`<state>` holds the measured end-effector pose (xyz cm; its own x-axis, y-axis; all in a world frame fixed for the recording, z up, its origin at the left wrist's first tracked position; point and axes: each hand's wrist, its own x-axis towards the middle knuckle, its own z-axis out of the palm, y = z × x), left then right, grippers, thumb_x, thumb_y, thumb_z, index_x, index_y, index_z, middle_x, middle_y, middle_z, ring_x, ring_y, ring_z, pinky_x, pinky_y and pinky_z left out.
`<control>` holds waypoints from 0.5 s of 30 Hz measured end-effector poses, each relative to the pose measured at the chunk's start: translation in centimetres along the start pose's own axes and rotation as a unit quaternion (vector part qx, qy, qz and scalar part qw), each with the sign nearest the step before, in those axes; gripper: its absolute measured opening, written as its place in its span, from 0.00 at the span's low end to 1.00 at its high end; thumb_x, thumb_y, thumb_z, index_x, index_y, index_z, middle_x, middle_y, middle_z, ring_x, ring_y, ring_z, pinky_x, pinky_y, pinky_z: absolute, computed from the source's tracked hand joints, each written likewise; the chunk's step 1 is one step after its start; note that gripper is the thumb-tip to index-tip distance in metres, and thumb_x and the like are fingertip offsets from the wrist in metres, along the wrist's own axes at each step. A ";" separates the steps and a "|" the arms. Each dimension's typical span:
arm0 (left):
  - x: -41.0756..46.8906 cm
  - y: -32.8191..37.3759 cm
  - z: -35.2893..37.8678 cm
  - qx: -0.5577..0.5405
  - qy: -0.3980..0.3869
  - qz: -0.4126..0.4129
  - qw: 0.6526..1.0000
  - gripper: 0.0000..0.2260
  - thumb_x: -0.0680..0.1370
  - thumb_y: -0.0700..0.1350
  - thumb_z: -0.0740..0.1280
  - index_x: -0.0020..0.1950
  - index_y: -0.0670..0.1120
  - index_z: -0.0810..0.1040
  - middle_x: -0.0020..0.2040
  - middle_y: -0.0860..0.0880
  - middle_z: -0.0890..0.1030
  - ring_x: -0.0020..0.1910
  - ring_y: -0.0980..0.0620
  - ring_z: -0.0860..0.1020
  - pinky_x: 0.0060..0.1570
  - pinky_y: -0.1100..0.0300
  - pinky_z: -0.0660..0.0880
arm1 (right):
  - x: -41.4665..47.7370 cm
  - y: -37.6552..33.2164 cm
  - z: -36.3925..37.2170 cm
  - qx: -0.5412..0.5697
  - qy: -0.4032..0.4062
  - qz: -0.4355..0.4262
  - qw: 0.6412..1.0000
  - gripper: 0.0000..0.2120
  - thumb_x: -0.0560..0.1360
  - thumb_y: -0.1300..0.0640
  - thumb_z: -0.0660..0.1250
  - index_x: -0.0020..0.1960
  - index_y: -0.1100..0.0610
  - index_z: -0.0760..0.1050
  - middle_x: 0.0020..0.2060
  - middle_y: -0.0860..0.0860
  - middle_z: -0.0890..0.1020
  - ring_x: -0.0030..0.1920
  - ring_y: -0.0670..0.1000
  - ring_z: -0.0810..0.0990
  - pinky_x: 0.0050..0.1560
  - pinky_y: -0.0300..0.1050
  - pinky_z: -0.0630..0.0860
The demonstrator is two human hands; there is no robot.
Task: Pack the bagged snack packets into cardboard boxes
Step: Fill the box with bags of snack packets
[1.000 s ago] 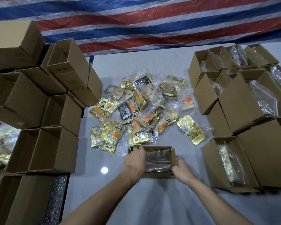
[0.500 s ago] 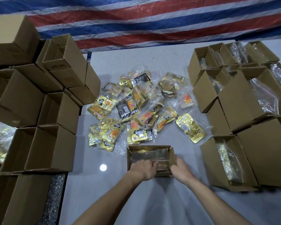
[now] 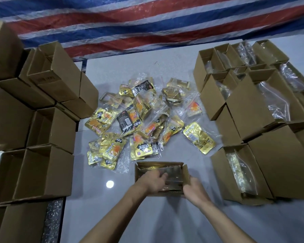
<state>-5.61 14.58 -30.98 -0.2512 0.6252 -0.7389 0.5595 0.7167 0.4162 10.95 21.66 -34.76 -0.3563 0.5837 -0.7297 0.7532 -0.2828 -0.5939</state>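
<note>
A small open cardboard box (image 3: pixel 159 163) stands on the white table in front of me. Inside it lies a clear bag of gold snack packets (image 3: pixel 173 172). My left hand (image 3: pixel 154 181) reaches into the box from the near side and presses down on that bag with bent fingers. At the box's near right corner my right hand (image 3: pixel 194 190) grips the cardboard wall. Beyond the box, a loose pile of bagged snack packets (image 3: pixel 140 120) covers the middle of the table.
Empty open boxes (image 3: pixel 47 172) are stacked along the left. Boxes holding bagged packets (image 3: pixel 244 172) crowd the right side. A striped red, white and blue tarp (image 3: pixel 147 23) hangs behind. Bare table (image 3: pixel 121 216) shows around my forearms.
My left hand moved from the box's left wall to the near edge and then down into the box onto the bag. My right hand stayed at the right corner.
</note>
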 end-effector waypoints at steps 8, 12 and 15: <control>-0.8 5.4 -6.6 -0.122 0.267 0.198 0.935 0.06 0.80 0.50 0.62 0.45 0.55 0.77 0.34 0.58 0.78 0.36 0.60 0.77 0.35 0.63 0.71 | -1.0 -0.8 -3.3 0.053 0.097 0.052 0.993 0.18 0.71 0.64 0.57 0.55 0.54 0.78 0.49 0.53 0.84 0.52 0.56 0.82 0.57 0.58 0.80; -0.9 7.5 -8.3 -0.276 0.455 0.265 0.804 0.04 0.78 0.49 0.64 0.48 0.55 0.78 0.42 0.57 0.80 0.42 0.56 0.77 0.40 0.66 0.71 | -0.8 -2.4 -5.6 0.137 0.171 0.048 0.975 0.12 0.73 0.61 0.58 0.49 0.57 0.80 0.45 0.55 0.85 0.48 0.58 0.84 0.55 0.61 0.81; 0.5 7.9 -9.3 -0.338 0.511 0.262 0.746 0.04 0.78 0.46 0.63 0.50 0.53 0.76 0.43 0.58 0.78 0.43 0.56 0.76 0.42 0.65 0.71 | -0.5 -3.9 -7.1 0.217 0.216 0.041 0.951 0.09 0.79 0.58 0.61 0.50 0.57 0.79 0.45 0.52 0.85 0.42 0.53 0.87 0.52 0.56 0.83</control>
<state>-8.64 23.42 -23.13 -0.8020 0.5352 0.2653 0.3535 0.0672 0.9330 12.08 27.91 -29.69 0.0242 0.7775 -0.6284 0.4365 -0.5738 -0.6930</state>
